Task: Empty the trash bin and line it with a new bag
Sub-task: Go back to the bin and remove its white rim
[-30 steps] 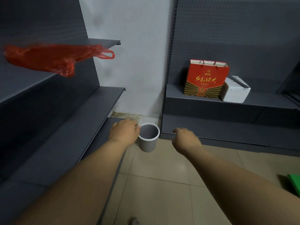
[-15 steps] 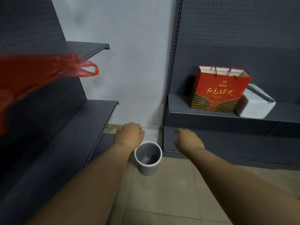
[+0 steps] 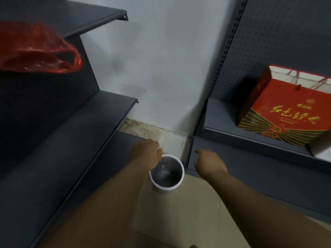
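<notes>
A small grey trash bin [image 3: 167, 174] with a white rim stands on the tiled floor in the corner between two shelf units; its inside looks bare. My left hand [image 3: 145, 153] hovers at the bin's upper left rim, fingers curled downward, and whether it touches the rim is unclear. My right hand [image 3: 208, 162] hangs a short way to the right of the bin, fingers loosely curled, holding nothing. A red plastic bag [image 3: 38, 51] lies on the upper left shelf.
Dark grey shelving [image 3: 75, 140] runs along the left, and another unit [image 3: 250, 158] along the right. On the right shelf stands a red paper gift bag [image 3: 284, 111] beside a white box [image 3: 324, 154]. A white wall [image 3: 161, 68] closes the corner.
The view has come closer and tilted down over the bin. Both hands stay on either side of the bin, now lower and nearer its rim.
</notes>
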Demonstrator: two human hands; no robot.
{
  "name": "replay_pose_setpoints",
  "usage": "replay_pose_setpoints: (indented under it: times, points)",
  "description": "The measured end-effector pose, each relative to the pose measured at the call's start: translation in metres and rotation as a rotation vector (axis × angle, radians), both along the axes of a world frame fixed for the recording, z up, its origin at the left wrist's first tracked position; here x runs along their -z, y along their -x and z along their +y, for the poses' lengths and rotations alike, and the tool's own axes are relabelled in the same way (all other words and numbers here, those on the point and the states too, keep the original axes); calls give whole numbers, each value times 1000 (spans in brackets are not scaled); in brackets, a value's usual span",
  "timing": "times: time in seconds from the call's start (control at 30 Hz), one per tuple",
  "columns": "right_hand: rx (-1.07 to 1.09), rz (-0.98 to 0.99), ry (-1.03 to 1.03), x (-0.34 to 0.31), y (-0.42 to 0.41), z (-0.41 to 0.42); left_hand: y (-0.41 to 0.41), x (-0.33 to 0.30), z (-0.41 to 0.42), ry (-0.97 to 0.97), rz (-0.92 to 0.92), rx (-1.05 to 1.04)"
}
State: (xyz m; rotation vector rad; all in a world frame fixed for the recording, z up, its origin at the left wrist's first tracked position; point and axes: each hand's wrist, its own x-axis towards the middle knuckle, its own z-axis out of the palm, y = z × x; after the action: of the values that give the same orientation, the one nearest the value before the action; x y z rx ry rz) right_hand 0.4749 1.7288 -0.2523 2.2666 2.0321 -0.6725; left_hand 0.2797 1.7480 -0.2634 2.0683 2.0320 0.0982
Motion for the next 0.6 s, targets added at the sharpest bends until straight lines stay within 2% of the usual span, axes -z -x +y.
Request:
replay_pose_setpoints:
  times: [0.27, 0.47, 0.6]
  points:
    - [-118, 34, 76, 94, -10, 75, -17, 94, 53, 78, -30, -112]
    - [-55, 100, 87, 215, -11, 91, -19, 214, 69, 176, -44, -127]
    - [1, 93, 104, 304, -7, 96, -13, 303, 77, 202, -116, -112]
